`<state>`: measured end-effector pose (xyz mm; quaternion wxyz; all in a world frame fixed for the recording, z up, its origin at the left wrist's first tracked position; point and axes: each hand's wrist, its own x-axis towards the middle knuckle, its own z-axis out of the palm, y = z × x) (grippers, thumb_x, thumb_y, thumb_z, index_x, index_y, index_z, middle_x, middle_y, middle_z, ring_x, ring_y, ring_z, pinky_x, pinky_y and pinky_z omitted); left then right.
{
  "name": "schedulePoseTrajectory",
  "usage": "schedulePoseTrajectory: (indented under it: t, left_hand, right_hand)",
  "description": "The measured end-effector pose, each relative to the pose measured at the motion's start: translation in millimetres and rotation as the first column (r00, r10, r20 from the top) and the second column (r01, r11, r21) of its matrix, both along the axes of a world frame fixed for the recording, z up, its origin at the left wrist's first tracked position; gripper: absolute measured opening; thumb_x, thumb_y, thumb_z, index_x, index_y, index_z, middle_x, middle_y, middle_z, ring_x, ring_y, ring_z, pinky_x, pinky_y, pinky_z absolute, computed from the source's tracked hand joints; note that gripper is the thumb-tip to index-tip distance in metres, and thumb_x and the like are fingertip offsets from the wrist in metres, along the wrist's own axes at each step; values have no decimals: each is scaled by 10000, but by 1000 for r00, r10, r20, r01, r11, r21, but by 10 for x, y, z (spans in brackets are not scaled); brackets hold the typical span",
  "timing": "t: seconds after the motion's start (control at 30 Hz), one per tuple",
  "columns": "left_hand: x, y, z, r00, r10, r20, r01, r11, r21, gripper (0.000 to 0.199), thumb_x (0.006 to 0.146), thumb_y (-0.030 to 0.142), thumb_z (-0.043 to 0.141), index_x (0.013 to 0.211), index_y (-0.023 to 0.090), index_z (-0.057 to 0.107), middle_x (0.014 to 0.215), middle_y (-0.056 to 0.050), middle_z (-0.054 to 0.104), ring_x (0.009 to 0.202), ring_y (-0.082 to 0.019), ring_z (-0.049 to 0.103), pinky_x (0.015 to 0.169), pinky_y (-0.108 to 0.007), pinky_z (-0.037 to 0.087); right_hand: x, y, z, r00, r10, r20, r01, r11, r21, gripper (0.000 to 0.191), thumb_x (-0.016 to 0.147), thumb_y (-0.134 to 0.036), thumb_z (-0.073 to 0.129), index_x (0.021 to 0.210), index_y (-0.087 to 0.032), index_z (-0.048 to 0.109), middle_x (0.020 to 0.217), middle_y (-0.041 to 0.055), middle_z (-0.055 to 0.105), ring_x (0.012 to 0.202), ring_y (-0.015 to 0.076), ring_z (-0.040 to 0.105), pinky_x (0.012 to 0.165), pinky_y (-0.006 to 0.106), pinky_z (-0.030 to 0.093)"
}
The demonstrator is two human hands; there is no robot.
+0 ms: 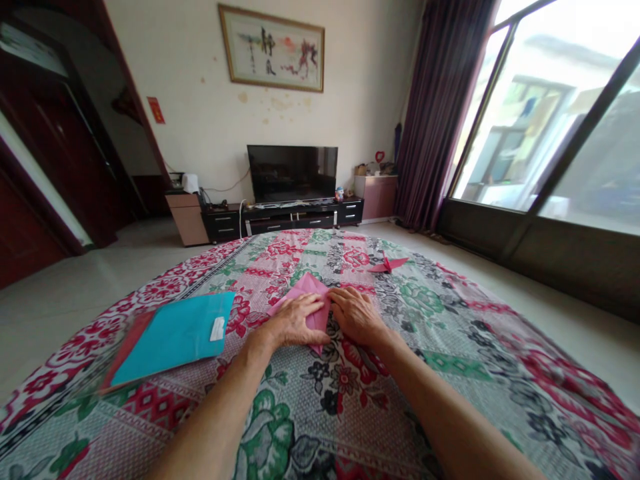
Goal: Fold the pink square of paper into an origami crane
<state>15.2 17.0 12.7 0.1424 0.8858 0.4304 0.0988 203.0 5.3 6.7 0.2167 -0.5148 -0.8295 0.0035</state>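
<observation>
Our left hand (298,320) spreads over the pink paper (309,284), thumb apart; our right hand (357,314), fingers curled, touches its right edge, pinch unclear. Paper lies mostly under the left, long axis pointing away.

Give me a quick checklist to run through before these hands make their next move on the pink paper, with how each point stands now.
1. Pink paper resting on the patterned tablecloth: ok.
2. Left hand on the paper: ok, laid over it with the thumb spread.
3. Right hand gripping the paper: cannot tell; its fingertips are at the right edge, but a pinch is not clear.
4. Creases lined up: cannot tell, the hands cover too much.
5. Red folded paper out of the way: ok, it lies apart, beyond the right hand.
6. Blue packet clear of the left hand: ok, it lies off to the left.
</observation>
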Motion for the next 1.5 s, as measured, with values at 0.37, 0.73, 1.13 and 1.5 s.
schedulePoseTrajectory:
  t: [0.37,0.73,1.13,1.5]
  left_hand:
    - [-5,7,-24,1000,-2,8,2,1000,21,813,633,614,610,1307,193,442,1428,-104,347,1319,-299,284,1082,-473,225]
    - [-275,141,15,797,364,482,-524,813,253,309,800,256,458,1051,186,625,1177,-68,606,1116,-188,529,995,-313,386]
    - [-421,146,-131,788,582,202,-612,707,354,177,752,300,526,620,199,587,764,-38,630,797,-180,574,757,-284,410]
    - [-454,219,-193,788,555,268,-616,726,305,173,776,207,460,648,200,576,824,-33,640,832,-164,583,756,-258,406]
  right_hand:
    - [-102,45,-88,980,-194,-45,195,981,11,364,882,-252,329,1208,-240,491,1270,67,512,1145,241,416,920,424,312]
    - [-53,-39,-33,974,21,-226,-15,1000,25,488,841,-394,446,1290,-206,420,1340,94,438,1222,238,384,1005,420,282]
    - [-443,-70,-91,943,-15,-331,11,1000,-15,797,630,-173,536,1371,-177,242,1407,133,294,1271,297,273,1012,505,276]
    - [-56,118,-114,833,-81,-547,44,996,-81,747,602,-85,459,1331,-156,314,1183,135,546,1027,224,544,855,381,456]
